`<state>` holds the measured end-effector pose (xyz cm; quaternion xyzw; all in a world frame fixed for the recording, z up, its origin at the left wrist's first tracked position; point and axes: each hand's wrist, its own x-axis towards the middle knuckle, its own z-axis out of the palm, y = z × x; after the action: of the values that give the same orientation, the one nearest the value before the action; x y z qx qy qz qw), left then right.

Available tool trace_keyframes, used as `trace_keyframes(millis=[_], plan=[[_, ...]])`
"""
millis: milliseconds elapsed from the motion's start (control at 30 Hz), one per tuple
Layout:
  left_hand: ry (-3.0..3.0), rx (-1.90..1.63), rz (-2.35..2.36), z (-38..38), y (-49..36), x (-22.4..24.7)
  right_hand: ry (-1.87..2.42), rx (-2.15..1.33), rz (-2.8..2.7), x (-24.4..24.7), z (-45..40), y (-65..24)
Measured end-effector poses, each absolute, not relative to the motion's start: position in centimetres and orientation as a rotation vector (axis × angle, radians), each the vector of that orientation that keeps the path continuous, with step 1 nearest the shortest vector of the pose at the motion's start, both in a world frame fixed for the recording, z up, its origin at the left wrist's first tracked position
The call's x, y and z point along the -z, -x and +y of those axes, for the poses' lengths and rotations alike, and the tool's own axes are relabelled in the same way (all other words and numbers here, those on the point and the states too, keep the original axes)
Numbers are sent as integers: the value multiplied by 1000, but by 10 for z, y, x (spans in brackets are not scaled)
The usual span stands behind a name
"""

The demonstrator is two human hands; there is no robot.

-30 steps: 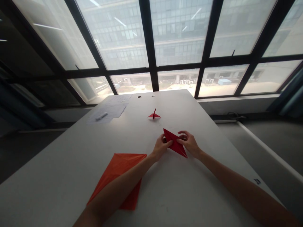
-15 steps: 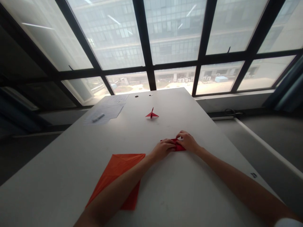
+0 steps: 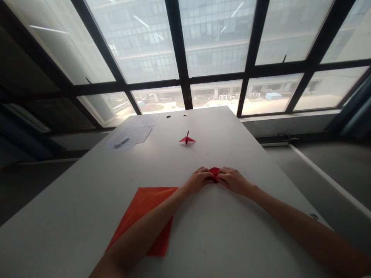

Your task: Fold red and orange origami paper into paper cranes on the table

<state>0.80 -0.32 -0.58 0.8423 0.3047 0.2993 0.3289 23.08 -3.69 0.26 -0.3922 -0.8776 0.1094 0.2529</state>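
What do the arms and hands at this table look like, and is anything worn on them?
They are human. The left hand and right hand wear no gloves. The left forearm and right forearm show no watch, bracelet or cable. Any rings are too small to make out.

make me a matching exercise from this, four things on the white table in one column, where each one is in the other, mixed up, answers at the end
Things
1. bright orange paper sheet
2. red paper piece with a creased top
3. red folded paper figure with pointed wings
4. flat white paper sheets

Places
A. standing beyond the hands, touched by neither
B. at the far left, under a small whitish object
C. partly hidden by the left forearm
D. between the left hand and right hand

Pairs: 1-C, 2-D, 3-A, 4-B
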Motion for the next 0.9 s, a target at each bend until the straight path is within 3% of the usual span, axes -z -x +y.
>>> trace_keyframes(millis=[367, 600, 900], plan=[[-2260, -893, 862, -8, -11, 3, 1357, -250, -2209, 10, -38, -216], [-2513, -608, 903, -35, -17, 0, 1343, -144, -2323, 4, -44, -217], [-2527, -527, 1064, -22, 1, 21, 1309, -20, -2433, -6, -54, -222]])
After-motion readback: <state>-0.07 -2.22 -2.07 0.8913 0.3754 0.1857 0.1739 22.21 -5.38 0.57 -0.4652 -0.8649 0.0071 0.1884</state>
